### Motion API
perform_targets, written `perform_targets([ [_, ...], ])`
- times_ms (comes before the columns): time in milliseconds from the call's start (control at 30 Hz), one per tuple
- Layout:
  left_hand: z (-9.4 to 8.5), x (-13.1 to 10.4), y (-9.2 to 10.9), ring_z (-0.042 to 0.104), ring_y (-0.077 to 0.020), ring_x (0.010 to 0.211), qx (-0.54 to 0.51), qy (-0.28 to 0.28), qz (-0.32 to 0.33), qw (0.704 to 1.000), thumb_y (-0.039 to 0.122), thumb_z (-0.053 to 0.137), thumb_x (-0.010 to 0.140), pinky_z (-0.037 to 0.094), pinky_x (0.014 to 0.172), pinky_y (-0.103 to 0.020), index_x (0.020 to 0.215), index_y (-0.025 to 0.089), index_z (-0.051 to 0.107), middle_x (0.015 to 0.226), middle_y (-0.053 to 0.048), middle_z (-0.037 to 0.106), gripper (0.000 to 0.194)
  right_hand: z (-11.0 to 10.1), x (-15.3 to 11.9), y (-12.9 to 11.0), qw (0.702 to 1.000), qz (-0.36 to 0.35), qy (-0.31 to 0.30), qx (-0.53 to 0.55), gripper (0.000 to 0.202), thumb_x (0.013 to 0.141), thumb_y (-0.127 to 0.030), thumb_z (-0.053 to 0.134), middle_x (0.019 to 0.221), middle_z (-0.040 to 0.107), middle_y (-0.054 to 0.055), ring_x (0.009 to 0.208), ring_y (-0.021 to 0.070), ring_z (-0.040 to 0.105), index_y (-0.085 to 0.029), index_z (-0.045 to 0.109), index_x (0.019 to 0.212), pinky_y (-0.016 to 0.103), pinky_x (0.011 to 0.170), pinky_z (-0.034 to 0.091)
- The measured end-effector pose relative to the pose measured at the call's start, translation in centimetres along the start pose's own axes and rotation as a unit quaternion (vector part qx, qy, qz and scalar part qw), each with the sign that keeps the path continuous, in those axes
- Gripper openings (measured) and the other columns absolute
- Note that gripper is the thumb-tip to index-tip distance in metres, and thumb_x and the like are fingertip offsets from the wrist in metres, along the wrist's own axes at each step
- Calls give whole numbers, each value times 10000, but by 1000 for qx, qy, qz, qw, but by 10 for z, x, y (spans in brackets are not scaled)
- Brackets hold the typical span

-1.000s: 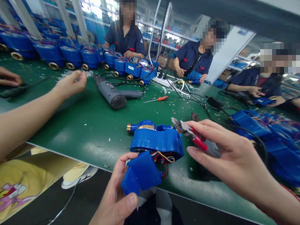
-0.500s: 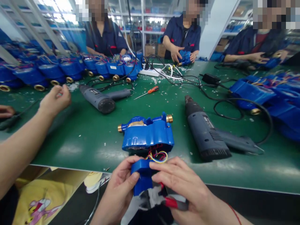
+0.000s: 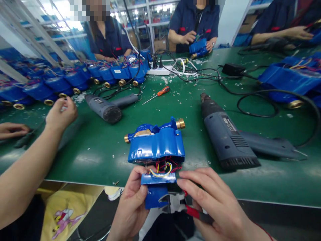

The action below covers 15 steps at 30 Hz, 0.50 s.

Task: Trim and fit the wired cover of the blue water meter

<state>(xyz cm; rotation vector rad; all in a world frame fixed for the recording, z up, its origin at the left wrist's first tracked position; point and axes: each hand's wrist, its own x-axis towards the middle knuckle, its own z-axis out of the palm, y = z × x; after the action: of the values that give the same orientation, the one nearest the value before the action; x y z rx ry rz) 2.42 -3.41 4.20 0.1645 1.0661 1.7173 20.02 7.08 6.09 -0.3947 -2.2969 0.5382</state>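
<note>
My left hand (image 3: pixel 134 197) grips a blue plastic cover (image 3: pixel 156 197) by its left side, just off the table's front edge. Yellow, white and red wires (image 3: pixel 163 171) run from the cover into the open side of a blue water meter (image 3: pixel 156 145) with brass threaded ends, which lies on the table. Held in my right hand (image 3: pixel 213 197) is a pair of diagonal cutters (image 3: pixel 177 202) with red and black handles. Their jaws are apart and lie close to the cover's lower part. My right fingertips are at the cover's right end; whether they touch it I cannot tell.
Two heat guns (image 3: pixel 225 134) lie on the green table (image 3: pixel 100 147), one on each side, with a screwdriver (image 3: pixel 157 95) between. Behind are a power strip (image 3: pixel 160 70), cables and rows of meters (image 3: pixel 60 85). A neighbour's arm (image 3: pixel 42 157) reaches in from the left; co-workers sit opposite.
The cover has turned in my left hand, showing its upper face and more of the wires. The cutters and my right hand have shifted slightly right. The view has moved a little.
</note>
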Motion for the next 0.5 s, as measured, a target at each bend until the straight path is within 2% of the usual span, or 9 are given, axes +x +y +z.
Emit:
perform_targets([
  [100, 8, -3, 2, 638, -157, 822, 22, 12, 21, 999, 360, 925, 619, 531, 717, -217, 927, 218, 621, 976, -16, 637, 455, -1, -7, 1, 999, -11, -23, -36, 339, 808, -58, 522, 1075, 735, 81, 934, 219, 634, -127, 666, 1108, 363, 835, 559],
  [167, 12, -2, 1, 610, -142, 757, 38, 42, 39, 998, 344, 915, 623, 525, 681, -218, 871, 200, 596, 906, -10, 610, 429, 2, -12, 1, 997, -20, -46, -50, 340, 817, -57, 523, 1070, 735, 71, 923, 219, 626, -122, 658, 1122, 364, 827, 550],
  [267, 20, 3, -3, 570, -123, 687, 51, 101, 71, 991, 310, 902, 618, 508, 611, -196, 727, 184, 543, 807, 10, 587, 395, 7, -19, 3, 998, -21, -15, -53, 345, 835, -74, 498, 1048, 721, 73, 932, 225, 599, -124, 645, 1143, 370, 827, 529],
  [333, 25, 7, -5, 547, -116, 659, 51, 126, 90, 987, 330, 898, 600, 503, 589, -186, 658, 176, 525, 771, 16, 585, 408, 7, -22, 2, 998, -1, 4, -61, 372, 834, -67, 482, 1038, 701, 87, 951, 230, 581, -123, 628, 1171, 374, 843, 521],
  [500, 35, 10, -10, 516, -117, 655, 50, 152, 108, 981, 414, 865, 635, 510, 586, -176, 624, 183, 536, 726, 26, 562, 401, -4, -25, -5, 989, 89, -70, -93, 434, 831, -70, 515, 1096, 657, 102, 1030, 227, 562, -120, 576, 1258, 350, 894, 539],
])
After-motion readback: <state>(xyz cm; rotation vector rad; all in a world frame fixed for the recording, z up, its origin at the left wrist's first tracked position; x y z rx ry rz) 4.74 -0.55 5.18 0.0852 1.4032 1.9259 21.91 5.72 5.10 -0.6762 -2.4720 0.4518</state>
